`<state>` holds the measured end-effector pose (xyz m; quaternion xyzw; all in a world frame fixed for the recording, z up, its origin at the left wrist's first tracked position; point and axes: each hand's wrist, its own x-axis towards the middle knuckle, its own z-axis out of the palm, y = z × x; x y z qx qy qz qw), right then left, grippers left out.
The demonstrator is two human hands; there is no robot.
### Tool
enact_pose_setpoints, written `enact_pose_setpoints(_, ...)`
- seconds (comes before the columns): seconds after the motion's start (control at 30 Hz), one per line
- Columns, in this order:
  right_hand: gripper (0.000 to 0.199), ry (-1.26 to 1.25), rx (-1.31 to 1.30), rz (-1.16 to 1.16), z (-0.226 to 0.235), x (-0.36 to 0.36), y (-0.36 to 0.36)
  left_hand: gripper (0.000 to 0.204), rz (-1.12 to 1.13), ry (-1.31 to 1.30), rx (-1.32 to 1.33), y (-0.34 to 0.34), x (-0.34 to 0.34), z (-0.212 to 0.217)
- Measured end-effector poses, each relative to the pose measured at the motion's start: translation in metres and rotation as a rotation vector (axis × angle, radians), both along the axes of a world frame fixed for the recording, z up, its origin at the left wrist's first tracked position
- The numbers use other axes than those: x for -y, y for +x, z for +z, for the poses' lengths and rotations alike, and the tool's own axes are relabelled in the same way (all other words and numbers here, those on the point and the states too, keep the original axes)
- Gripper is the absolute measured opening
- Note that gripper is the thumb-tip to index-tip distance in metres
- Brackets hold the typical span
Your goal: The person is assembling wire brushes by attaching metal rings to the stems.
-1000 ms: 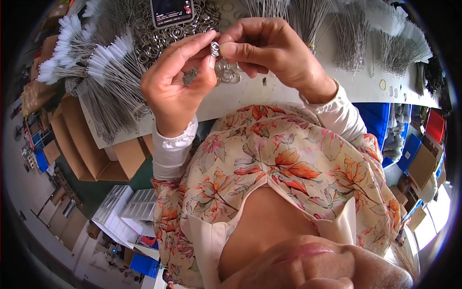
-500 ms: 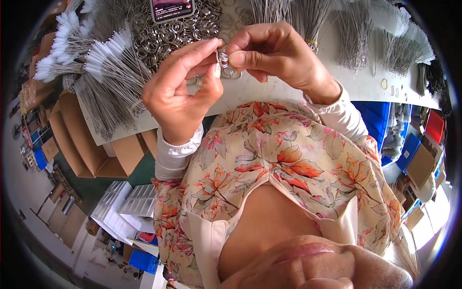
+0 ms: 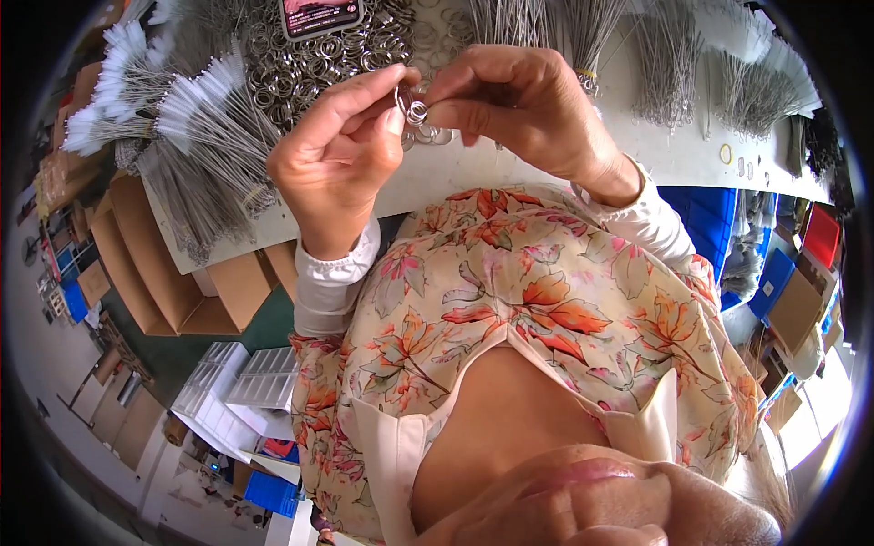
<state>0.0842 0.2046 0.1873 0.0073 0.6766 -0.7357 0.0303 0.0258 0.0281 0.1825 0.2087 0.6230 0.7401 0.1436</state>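
Observation:
My left hand pinches a thin silver ring on edge between thumb and fingertips, above the near part of the worktable. Close against it, small coiled metal rings sit at the thumb and fingers of my right hand. Whether the rings are linked is too small to tell. Behind both hands spreads a heap of loose metal rings, with some more scattered below my fingers. The right hand's other fingers curl inward and are partly hidden.
A phone with a lit screen rests on the ring heap. Bundles of white-tipped wire brushes lie at the left, and more wire bundles at the right. Cardboard boxes stand below the left table edge, a blue bin below the right.
Both hands have shifted slightly; the left has moved a little left and tilted. The coiled rings now show more plainly between the hands.

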Motion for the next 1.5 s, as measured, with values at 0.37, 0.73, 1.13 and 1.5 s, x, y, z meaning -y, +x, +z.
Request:
enact_pose_setpoints(0.37,0.012,-0.039,0.106,0.077,0.008,-0.009,-0.011,0.028,-0.041,-0.122,-0.357,-0.01,-0.001,-0.002)
enact_pose_setpoints(0.73,0.012,-0.178,0.204,0.255,-0.002,-0.022,-0.019,0.03,0.131,-0.256,-0.726,-0.007,-0.006,-0.009)
enact_pose_setpoints(1.13,0.013,-0.034,0.059,0.02,0.001,-0.003,-0.001,0.025,0.001,-0.021,-0.051,-0.003,-0.006,-0.002)
enact_pose_setpoints(1.5,0.018,-0.068,0.107,0.094,-0.005,-0.007,-0.007,0.027,-0.048,-0.156,-0.23,-0.008,-0.007,-0.003)
